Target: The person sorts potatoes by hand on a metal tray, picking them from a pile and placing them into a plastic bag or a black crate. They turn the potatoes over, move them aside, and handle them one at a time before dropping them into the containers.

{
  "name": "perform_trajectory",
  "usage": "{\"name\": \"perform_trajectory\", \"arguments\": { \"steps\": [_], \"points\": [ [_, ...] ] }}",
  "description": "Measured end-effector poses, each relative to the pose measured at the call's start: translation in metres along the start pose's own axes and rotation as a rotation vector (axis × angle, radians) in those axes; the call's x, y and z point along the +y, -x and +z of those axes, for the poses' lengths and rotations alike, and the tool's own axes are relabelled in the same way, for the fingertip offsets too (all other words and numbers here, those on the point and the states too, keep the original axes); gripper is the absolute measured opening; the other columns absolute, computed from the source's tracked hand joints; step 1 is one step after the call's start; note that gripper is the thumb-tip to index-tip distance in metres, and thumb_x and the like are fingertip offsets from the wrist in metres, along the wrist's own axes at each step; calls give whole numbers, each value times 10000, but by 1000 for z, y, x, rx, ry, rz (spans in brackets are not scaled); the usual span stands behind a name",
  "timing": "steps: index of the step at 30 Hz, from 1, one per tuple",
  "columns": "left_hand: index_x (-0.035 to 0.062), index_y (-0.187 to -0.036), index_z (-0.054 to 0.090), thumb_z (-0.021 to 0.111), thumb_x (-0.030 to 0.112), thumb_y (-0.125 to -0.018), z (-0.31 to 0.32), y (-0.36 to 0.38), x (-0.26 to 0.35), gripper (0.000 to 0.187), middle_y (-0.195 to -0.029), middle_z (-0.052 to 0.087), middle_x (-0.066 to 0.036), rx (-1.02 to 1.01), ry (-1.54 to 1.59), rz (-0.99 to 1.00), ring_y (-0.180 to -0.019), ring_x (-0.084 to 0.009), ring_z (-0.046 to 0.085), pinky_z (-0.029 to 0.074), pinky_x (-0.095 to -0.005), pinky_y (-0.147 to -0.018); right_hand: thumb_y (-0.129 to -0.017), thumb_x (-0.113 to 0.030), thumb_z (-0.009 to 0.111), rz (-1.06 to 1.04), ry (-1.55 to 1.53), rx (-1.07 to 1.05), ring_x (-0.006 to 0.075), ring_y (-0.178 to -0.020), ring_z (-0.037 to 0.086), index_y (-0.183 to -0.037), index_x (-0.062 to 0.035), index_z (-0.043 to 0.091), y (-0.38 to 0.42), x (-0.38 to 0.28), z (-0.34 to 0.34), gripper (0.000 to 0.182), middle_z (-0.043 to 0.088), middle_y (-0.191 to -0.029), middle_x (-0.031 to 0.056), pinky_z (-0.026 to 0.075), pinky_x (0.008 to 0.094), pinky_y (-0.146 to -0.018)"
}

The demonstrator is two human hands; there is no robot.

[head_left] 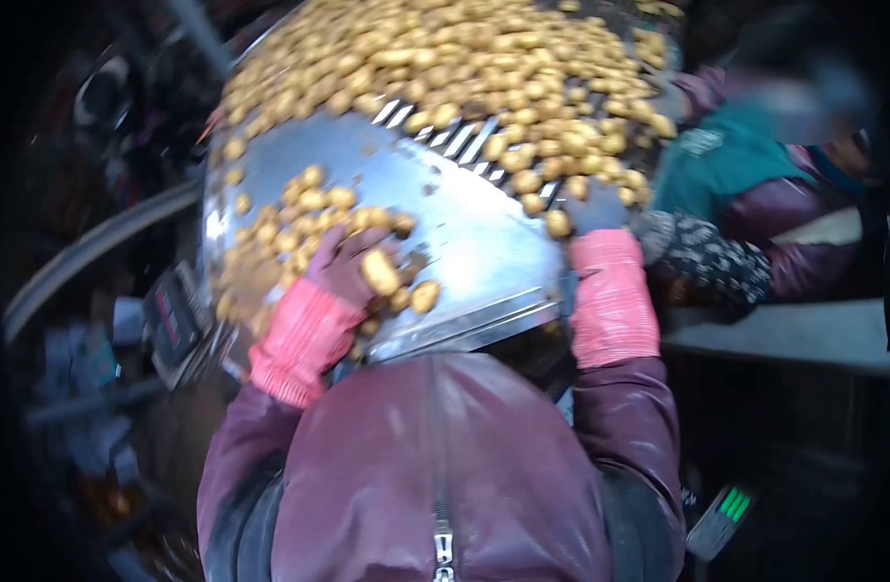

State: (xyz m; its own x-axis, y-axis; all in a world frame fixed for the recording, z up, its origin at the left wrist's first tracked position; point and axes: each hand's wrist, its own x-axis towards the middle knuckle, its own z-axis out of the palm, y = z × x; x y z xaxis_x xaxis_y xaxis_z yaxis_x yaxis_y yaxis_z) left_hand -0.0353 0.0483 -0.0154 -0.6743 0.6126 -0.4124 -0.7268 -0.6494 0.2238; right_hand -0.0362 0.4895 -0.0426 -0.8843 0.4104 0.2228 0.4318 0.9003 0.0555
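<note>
A shiny metal sorting tray [464,233] slopes away from me, covered with many small yellow potatoes [464,58]. My left hand [353,267], in a dark glove with a pink knit cuff, rests among a cluster of potatoes at the tray's near left and has one potato [380,273] under its fingers. My right hand [600,218] is at the tray's right edge beside a single potato [558,224]; only its grey glove and pink cuff [613,296] show, and its fingers are blurred.
Slots [455,141] cut across the tray's middle. Another person in a teal and maroon jacket [746,184] works at the right, their patterned glove [702,262] close to my right hand. A scale display [174,320] sits lower left. A pale table [784,335] lies right.
</note>
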Motion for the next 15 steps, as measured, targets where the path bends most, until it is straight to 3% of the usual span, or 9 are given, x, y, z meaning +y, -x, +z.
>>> {"name": "perform_trajectory", "arguments": {
  "steps": [2,5,8,12,15],
  "points": [
    [-45,-1217,522,446,491,-959,-3,-10,0,600,-1132,590,-268,-71,-59,-20,-1062,-421,571,436,-627,-957,-765,-612,598,85,-132,-133,407,-1089,576,-1206,-161,576,2,-3,-12,631,596,-1114,238,466,507,-900],
    [-37,-1204,531,461,491,-957,1,-15,-3,587,-1099,602,-229,-11,-129,-28,-1009,-390,581,460,-593,-931,-756,-601,622,201,-258,-180,375,-1086,586,-1263,-207,576,-12,3,-3,644,586,-1139,207,475,480,-904],
    [-34,-1209,523,460,485,-960,1,-14,-6,579,-1089,605,-217,-22,-171,-15,-1003,-371,586,465,-572,-931,-774,-582,585,230,-276,-258,367,-1100,577,-1238,-208,577,-9,-11,-28,596,588,-1161,188,467,497,-914],
    [-33,-1226,514,445,457,-973,-7,-19,-10,556,-1082,609,-193,-28,-220,-9,-1021,-342,595,463,-520,-950,-746,-562,630,122,-233,-243,363,-1064,590,-1178,-197,589,7,-18,-21,568,589,-1152,175,473,498,-885],
    [-22,-1292,494,430,464,-976,-4,-16,-12,583,-1168,603,-207,-59,-297,-42,-1074,-336,593,463,-474,-962,-783,-539,608,56,-265,-215,346,-1080,573,-1100,-169,618,24,-40,-24,488,595,-1117,135,463,502,-881]
  ]
}}
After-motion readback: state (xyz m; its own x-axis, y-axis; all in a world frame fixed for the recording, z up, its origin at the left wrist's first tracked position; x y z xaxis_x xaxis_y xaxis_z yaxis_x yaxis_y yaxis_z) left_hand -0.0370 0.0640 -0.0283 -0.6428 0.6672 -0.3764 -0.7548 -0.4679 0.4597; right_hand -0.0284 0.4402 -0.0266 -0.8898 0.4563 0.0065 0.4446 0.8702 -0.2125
